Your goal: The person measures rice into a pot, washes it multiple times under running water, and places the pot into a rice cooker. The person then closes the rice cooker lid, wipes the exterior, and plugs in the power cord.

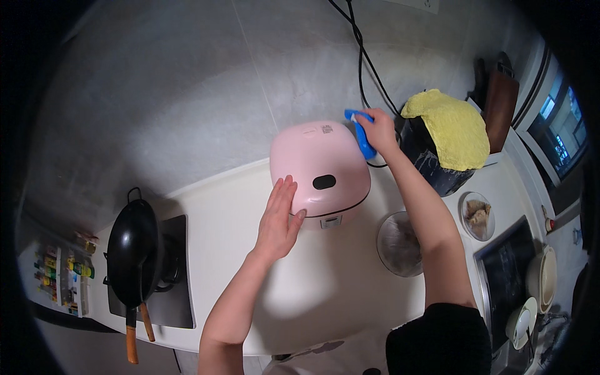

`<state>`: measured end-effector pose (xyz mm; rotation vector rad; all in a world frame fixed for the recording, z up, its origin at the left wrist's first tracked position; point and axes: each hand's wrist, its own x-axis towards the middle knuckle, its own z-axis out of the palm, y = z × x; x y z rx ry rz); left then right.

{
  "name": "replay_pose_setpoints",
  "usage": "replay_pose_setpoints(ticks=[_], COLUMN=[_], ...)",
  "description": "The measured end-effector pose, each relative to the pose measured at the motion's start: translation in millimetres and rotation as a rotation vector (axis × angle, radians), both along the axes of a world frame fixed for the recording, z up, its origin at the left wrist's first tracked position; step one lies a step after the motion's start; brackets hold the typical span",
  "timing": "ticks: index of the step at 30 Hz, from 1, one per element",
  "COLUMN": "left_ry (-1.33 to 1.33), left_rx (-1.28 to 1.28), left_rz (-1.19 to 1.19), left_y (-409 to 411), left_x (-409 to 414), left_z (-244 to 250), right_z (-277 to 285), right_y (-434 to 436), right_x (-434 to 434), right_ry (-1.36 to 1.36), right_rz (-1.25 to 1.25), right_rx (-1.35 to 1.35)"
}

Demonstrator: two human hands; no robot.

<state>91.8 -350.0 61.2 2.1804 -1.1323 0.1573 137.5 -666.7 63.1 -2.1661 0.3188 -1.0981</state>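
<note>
A pink rice cooker (318, 159) with a closed lid and a dark oval button stands on the white countertop (225, 225) against the grey wall. My left hand (281, 218) rests on its front left side, fingers extended and holding nothing. In my right hand (377, 131) is a blue cloth, gripped at the cooker's back right edge. The blue cloth (365, 143) hangs down beside the lid. Black cables (361, 56) run down the wall behind my right hand. Below my right forearm, and partly hidden by it, lies a round glass-like lid or plate (398, 243).
On the left, a black wok (133, 253) sits on a stove (183, 300), near seasoning bottles (51, 276). To the right are a dark container (433, 164) under a yellow cloth (450, 131), a plate of food (478, 215), a sink (506, 262) and stacked bowls (543, 281).
</note>
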Motion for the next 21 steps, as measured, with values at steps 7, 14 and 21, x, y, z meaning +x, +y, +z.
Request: replay_pose_setpoints(ticks=[7, 14, 21], left_ry=[-0.079, -0.03, -0.104], left_rx=[-0.012, -0.018, 0.014], left_rz=[-0.006, 0.016, 0.049], left_y=[0, -8, 1], left_x=[1, -6, -3], left_z=[-4, -1, -4], right_z=[27, 25, 29], right_y=[43, 106, 195], right_x=[87, 119, 70], right_ry=[0.651, 0.5, 0.492], right_rz=[-0.064, 0.284, 0.796], right_rx=[-0.227, -0.645, -0.999])
